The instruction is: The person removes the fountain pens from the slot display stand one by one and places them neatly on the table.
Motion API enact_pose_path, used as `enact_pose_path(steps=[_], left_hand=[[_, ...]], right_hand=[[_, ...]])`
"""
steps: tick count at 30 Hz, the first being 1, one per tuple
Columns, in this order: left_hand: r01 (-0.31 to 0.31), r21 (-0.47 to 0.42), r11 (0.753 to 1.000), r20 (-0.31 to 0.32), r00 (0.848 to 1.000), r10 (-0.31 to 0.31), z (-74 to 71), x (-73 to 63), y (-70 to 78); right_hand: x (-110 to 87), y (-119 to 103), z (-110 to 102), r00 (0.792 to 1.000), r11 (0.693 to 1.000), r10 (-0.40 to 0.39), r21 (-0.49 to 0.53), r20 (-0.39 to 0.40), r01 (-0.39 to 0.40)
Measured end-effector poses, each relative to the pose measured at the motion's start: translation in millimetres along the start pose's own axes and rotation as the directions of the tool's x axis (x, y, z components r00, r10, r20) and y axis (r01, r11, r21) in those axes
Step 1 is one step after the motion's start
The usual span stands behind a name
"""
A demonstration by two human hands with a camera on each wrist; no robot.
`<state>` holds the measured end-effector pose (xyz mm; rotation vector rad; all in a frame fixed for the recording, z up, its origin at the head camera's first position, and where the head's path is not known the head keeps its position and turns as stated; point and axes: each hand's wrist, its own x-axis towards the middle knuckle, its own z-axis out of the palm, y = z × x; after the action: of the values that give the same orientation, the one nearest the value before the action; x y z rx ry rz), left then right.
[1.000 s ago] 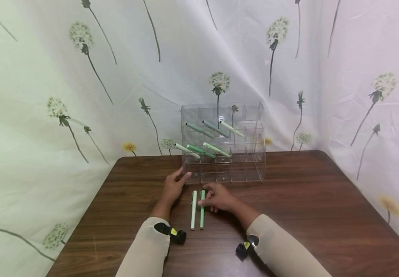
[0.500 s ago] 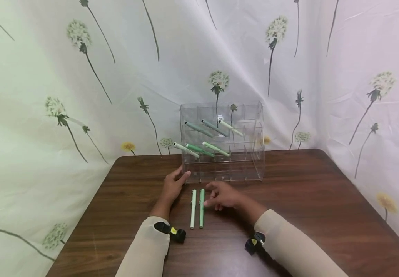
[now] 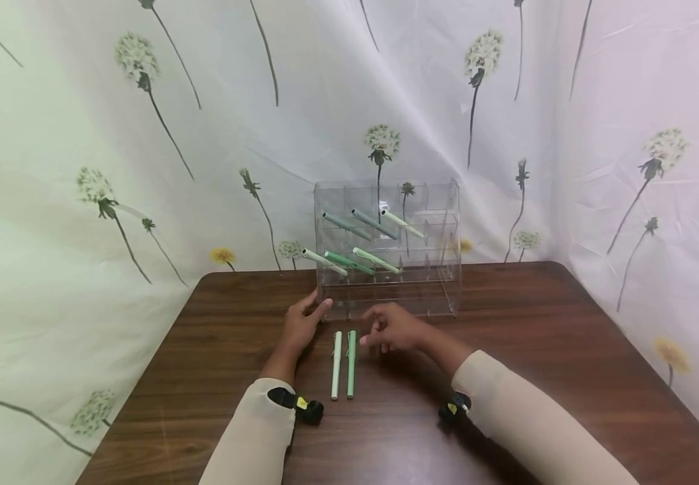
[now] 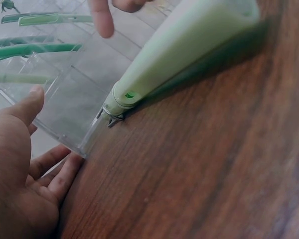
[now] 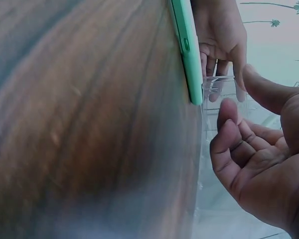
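Note:
A clear acrylic display rack (image 3: 412, 282) stands upright at the back of the table. At its lower left corner my left hand (image 3: 299, 329) holds the side, thumb in front and fingers round the outer wall (image 4: 79, 107). Two capped pens lie side by side before the rack: a whitish one (image 3: 336, 367) and a light green one (image 3: 351, 367), clips toward the rack. My right hand (image 3: 399, 328) hovers just right of the green pen's clip end. Its fingers are loosely bent, with nothing between thumb and fingertips in the right wrist view.
Several pens rest slanted in the rack: grey-green (image 3: 346, 225) and pale ones on the upper tier, pale, dark green (image 3: 349, 263) and light green ones below. Behind the brown wooden table (image 3: 234, 377) hangs a white curtain (image 3: 300, 135) printed with flowers.
My right hand has come away from the light green pen, moving right and toward the rack. Both pens stay on the table, and my left hand keeps its place at the rack.

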<state>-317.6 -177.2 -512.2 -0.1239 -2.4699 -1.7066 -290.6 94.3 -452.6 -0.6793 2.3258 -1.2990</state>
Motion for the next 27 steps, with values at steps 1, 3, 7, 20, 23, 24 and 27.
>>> enact_pose_path(steps=[1,3,7,20,23,24,27], left_hand=[[0.001,0.001,1.0,-0.002,1.0,-0.001,-0.7,-0.1,0.2],[0.005,0.005,1.0,-0.005,1.0,-0.005,-1.7,0.5,0.1],[0.01,0.011,1.0,-0.013,1.0,-0.01,-1.8,1.0,0.0],[0.005,-0.006,1.0,-0.018,1.0,-0.006,1.3,-0.5,-0.8],[0.012,0.0,1.0,-0.016,1.0,-0.012,0.4,-0.2,-0.1],[0.014,0.001,1.0,-0.015,1.0,-0.014,0.2,0.0,0.2],[0.011,0.006,1.0,-0.015,1.0,-0.011,0.5,0.6,1.0]], right_hand=[[0.6,-2,-2,1.0,1.0,-0.002,-0.007,-0.006,0.002],[2.0,-6,-6,1.0,1.0,-0.019,-0.022,-0.022,0.018],[4.0,-12,-14,0.995,0.996,-0.065,-0.058,-0.07,0.061],[11.0,-34,-42,0.95,0.983,-0.139,-0.156,-0.279,0.098],[13.8,-36,-47,0.938,0.984,-0.122,-0.166,-0.323,0.07],[14.0,-38,-48,0.935,0.985,-0.112,-0.162,-0.337,0.06],[15.0,-42,-54,0.922,0.987,-0.104,-0.153,-0.373,0.049]])
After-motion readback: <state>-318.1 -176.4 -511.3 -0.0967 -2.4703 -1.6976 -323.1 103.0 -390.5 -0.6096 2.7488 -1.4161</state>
